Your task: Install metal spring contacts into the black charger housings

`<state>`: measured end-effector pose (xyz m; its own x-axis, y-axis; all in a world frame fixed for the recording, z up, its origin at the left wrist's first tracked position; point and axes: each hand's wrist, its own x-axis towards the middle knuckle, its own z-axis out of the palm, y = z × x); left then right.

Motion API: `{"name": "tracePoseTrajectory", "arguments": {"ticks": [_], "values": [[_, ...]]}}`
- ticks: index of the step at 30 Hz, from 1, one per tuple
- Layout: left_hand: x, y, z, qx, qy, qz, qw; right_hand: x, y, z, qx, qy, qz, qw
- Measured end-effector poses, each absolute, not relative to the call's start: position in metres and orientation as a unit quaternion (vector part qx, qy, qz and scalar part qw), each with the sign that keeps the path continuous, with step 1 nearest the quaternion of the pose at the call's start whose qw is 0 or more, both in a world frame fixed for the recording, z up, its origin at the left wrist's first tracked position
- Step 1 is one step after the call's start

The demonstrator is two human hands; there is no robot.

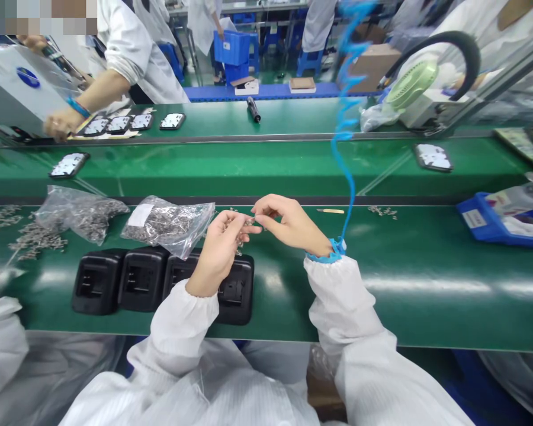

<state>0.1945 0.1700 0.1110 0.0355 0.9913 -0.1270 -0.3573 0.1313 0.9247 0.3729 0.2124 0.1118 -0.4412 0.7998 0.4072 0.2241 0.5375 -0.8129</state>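
Centre of frame: the left hand (222,239) is cupped around a small cluster of metal parts (242,232), while the right hand (288,223) pinches one such part at its fingertips, the two hands meeting just above the green counter (426,284). The step in hand appears to be singling out one small part from the held cluster; the next move calls for a fine, steady pinch. Below the left hand, four black housings (119,279) stand in a row; left of centre lie two clear bags of parts (169,223). Upper left, a co-worker's hand (60,124) rests beside flat panels (119,123).
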Motion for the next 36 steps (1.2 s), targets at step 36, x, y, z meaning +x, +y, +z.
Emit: {"name": "tracePoseTrajectory", "arguments": {"ticks": [36], "values": [[0.191, 0.157, 0.114, 0.757, 0.413, 0.507, 0.018, 0.38, 0.185, 0.141, -0.363, -0.737, 0.4, 0.405]]}}
